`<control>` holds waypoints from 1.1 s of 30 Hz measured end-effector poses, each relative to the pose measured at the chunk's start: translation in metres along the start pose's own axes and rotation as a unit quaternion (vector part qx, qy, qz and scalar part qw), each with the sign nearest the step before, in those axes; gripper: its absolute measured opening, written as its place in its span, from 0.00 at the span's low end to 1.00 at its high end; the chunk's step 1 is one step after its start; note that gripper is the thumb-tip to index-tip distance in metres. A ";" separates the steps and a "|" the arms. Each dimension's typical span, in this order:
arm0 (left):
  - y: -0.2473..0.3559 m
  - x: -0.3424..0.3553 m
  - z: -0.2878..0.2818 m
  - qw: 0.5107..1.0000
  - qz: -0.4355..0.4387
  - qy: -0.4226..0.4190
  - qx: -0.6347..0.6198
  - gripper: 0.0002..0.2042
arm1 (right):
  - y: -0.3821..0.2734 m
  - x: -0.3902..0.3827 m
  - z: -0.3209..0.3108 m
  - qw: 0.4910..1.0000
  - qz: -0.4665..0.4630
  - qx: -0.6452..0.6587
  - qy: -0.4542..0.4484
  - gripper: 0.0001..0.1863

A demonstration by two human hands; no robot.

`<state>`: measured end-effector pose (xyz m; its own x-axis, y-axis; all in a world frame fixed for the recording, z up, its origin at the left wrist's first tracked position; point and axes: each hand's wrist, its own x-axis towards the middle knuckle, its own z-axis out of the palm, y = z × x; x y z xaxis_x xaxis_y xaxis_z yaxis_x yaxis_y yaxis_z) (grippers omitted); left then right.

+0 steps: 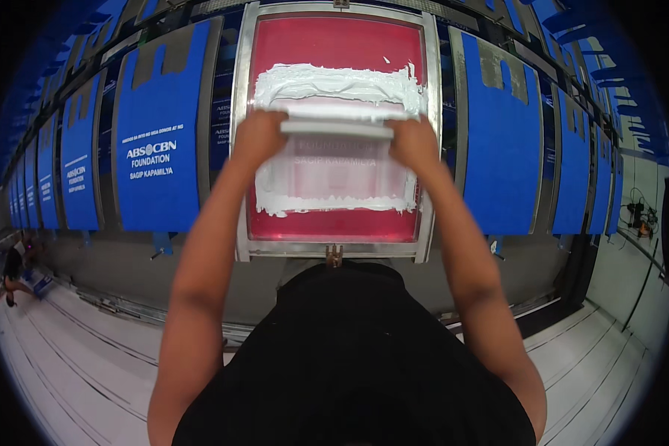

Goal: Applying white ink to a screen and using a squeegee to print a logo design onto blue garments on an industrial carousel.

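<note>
Both my hands grip a pale squeegee (337, 129) by its two ends, my left hand (260, 138) on one side and my right hand (415, 143) on the other. Fingers are closed round the bar, slightly blurred. It lies across a screen printing frame (241, 149) with a metal border and red mesh (334, 43). Thick white ink (312, 83) is banked beyond the squeegee, with a thinner ragged line of it at the near end. Between them the mesh is thinly coated, and pale lettering shows through. The squeegee's lower edge is partly hidden.
Blue bag-shaped fabric pieces lie on boards in rows, one printed in white (156, 141) at left and one unprinted (498, 149) at right. A metal hinge or clamp (334, 256) sits at the frame's near edge. Another person (16, 269) is far left. Cables (638, 215) hang at the right wall.
</note>
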<state>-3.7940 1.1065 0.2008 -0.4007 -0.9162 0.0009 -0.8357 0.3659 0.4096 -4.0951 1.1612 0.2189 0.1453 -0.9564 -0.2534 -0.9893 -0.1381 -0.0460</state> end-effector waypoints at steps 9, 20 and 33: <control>0.010 0.031 -0.062 0.923 0.083 0.357 0.115 0.23 | 0.031 0.083 -0.099 0.998 -0.046 0.039 -0.011 0.26; 0.089 -0.261 0.105 0.733 -0.240 -0.316 -0.552 0.23 | 0.030 0.135 -0.077 0.992 -0.081 0.057 -0.075 0.29; 0.102 -0.256 0.064 0.692 -0.224 -0.330 -0.602 0.21 | -0.061 0.014 -0.067 0.996 -0.079 0.028 0.003 0.27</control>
<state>-3.8006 1.3887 0.1844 -0.6188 -0.4748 -0.6258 -0.1713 -0.6959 0.6974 -4.0329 1.1392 0.2829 0.2994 -0.9253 -0.2328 -0.9519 -0.2730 -0.1394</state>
